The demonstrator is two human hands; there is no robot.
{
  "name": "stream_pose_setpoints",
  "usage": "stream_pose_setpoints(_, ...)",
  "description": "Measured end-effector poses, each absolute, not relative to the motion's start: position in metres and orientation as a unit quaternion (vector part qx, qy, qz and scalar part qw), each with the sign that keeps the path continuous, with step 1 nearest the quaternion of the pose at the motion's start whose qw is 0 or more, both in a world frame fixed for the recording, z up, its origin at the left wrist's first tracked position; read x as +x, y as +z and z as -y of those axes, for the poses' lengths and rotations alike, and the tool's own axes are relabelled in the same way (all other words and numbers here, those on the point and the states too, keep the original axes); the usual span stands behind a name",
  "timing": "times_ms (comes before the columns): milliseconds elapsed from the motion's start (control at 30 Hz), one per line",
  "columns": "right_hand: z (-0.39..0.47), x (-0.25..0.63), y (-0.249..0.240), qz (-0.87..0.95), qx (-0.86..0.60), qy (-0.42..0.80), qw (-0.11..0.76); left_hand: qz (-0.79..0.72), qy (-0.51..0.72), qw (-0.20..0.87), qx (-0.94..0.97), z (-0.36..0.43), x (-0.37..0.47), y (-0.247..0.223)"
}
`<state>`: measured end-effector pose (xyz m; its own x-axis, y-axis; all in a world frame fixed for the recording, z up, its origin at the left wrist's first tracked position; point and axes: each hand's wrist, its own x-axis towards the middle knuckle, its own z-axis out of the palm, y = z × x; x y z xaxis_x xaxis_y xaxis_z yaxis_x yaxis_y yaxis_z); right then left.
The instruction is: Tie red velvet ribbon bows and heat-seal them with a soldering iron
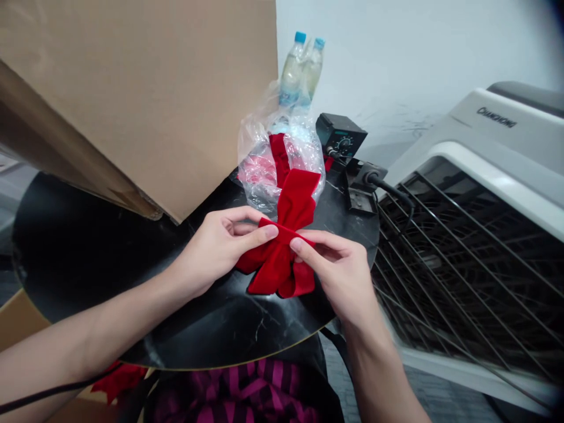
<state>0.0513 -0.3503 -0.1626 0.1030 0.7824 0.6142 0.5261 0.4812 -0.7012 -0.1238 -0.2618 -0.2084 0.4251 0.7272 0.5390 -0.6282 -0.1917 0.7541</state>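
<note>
A red velvet bow (296, 197) is held over the black marbled round table (211, 323), its loops and tails spreading up and down. My left hand (224, 241) pinches the narrow band across its middle from the left, thumb on top. From the right, my right hand (337, 261) pinches the same band between thumb and fingers. The fingertips under the fabric are partly hidden. Just behind the bow lies a clear plastic bag (255, 138) with more red ribbon in it or against it.
A large cardboard box (176, 88) fills the back left of the table. Two capped bottles (293, 70) stand behind the bag. A black dial unit (341, 138) and a soldering iron holder (363, 182) sit at right, beside a large white air cooler (467, 153). Red fabric (118, 382) lies below the table's edge.
</note>
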Motion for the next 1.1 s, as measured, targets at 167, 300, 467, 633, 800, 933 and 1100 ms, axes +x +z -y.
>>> stream_pose_setpoints(167, 0.347, 0.049, -0.167, 0.636, -0.499, 0.101, 0.580, -0.055, 0.538, 0.641, 0.544, 0.260, -0.121, -0.208)
stream_pose_setpoints(300, 0.347, 0.049, -0.163, 0.654, -0.483, 0.085, 0.575, -0.059, 0.535, 0.658, 0.527, 0.260, -0.120, -0.207)
stream_pose_setpoints(467, 0.344, 0.053, -0.161, 0.678, -0.473, 0.062, 0.559, -0.049, 0.540, 0.657, 0.525, 0.260, -0.120, -0.208)
stream_pose_setpoints(633, 0.342, 0.055, -0.163, 0.692, -0.459, 0.048, 0.556, -0.057, 0.524, 0.668, 0.525, 0.260, -0.121, -0.208)
stream_pose_setpoints(800, 0.342, 0.052, -0.164, 0.697, -0.452, 0.035, 0.556, -0.058, 0.492, 0.697, 0.519, 0.258, -0.123, -0.207)
stream_pose_setpoints(933, 0.342, 0.053, -0.162, 0.702, -0.444, 0.040, 0.555, -0.050, 0.468, 0.715, 0.517, 0.255, -0.123, -0.208)
stream_pose_setpoints(1100, 0.340, 0.059, -0.160, 0.713, -0.426, 0.083, 0.550, -0.056, 0.481, 0.703, 0.520, 0.255, -0.121, -0.208)
